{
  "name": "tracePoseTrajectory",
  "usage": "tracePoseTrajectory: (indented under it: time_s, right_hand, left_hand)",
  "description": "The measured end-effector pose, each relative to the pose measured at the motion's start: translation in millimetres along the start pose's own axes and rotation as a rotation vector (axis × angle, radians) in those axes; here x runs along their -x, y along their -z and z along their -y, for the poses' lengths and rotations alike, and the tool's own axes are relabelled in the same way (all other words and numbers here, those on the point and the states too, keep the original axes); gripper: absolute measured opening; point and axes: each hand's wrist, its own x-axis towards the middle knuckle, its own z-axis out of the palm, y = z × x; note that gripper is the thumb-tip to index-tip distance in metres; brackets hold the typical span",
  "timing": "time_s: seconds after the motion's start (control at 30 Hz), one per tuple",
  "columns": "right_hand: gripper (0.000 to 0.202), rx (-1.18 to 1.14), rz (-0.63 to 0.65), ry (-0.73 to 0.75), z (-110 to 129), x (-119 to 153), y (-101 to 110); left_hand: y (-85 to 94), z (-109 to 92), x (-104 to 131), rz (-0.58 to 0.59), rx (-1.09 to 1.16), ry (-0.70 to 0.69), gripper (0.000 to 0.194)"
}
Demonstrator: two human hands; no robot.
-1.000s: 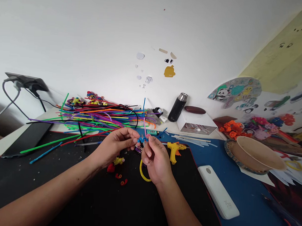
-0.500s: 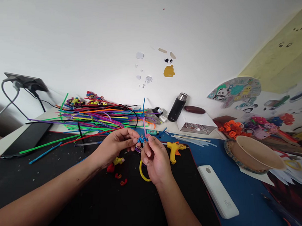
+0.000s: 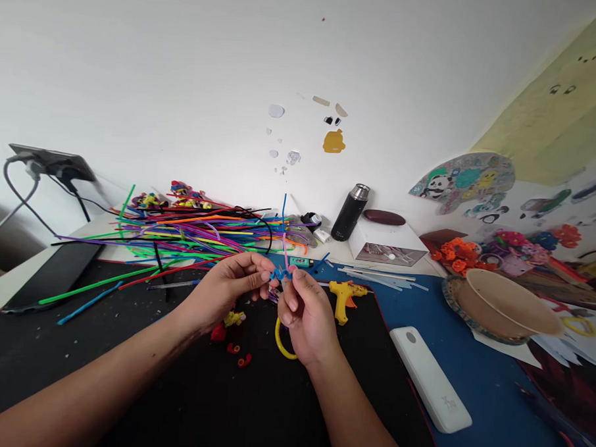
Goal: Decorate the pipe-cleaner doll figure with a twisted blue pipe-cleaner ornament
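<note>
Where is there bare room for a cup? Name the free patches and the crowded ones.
Free: the black mat between the forearms, nearer the camera than the small curved red pieces; the blue desktop between the white oblong device and the round beige bowl. Crowded: back left, where long multicoloured fuzzy stems pile up behind the left hand.

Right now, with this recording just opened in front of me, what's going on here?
A person is working with both hands above a black mat. The left hand pinches one end of a short, wavy blue strip, and the right hand appears to grip the other. Small red pieces lie below the hands, and a yellow glue gun lies just right of the right hand. Behind, long coloured stems are heaped towards the wall.
</note>
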Motion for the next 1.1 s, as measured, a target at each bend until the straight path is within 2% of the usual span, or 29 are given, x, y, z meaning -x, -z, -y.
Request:
tracePoseTrajectory:
  time_s: [0.87, 1.1]
  right_hand:
    - [0.046, 0.019, 0.008, 0.001, -2, 0, 1]
    - [0.048, 0.009, 0.007, -0.019, -1, 0, 0]
  left_hand:
    - [3.0, 4, -2, 0.011, -0.030, -0.001, 0.032]
    - [13.6, -9, -5, -0.103, -0.016, -0.057, 0.032]
